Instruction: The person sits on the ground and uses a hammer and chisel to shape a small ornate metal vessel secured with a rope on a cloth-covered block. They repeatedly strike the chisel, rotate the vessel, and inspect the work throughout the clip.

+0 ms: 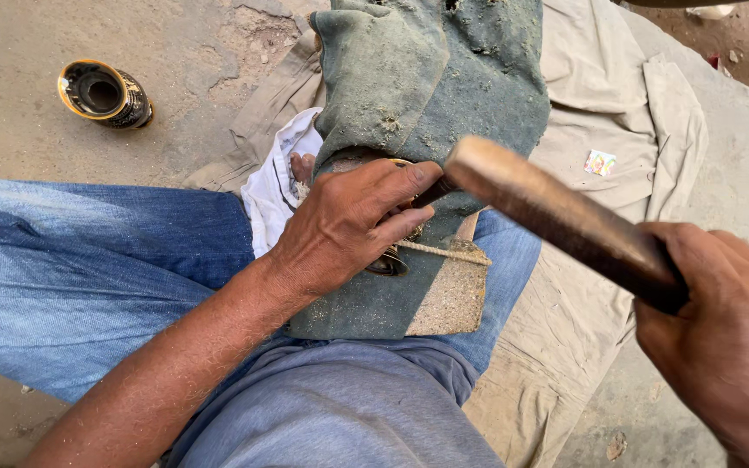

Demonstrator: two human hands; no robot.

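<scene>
floor (19,52) — bare concrete | black-and-gold cup (104,93) on its side | beige cloth (617,95) spread

Blue jeans (71,260), dusty green cloth (426,78), black-and-gold vase (106,94)

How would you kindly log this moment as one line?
left hand: pressing small metal piece on green cloth | right hand: gripping wooden handle | dark cup: on ground

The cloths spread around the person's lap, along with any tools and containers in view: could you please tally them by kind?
Cloths: 3, the dusty green cloth, the white cloth and the beige cloth
Wooden-handled tools: 1, the wooden handle gripped by the right hand
Containers: 1, the black and gold cup lying on its side
Total: 5
</scene>
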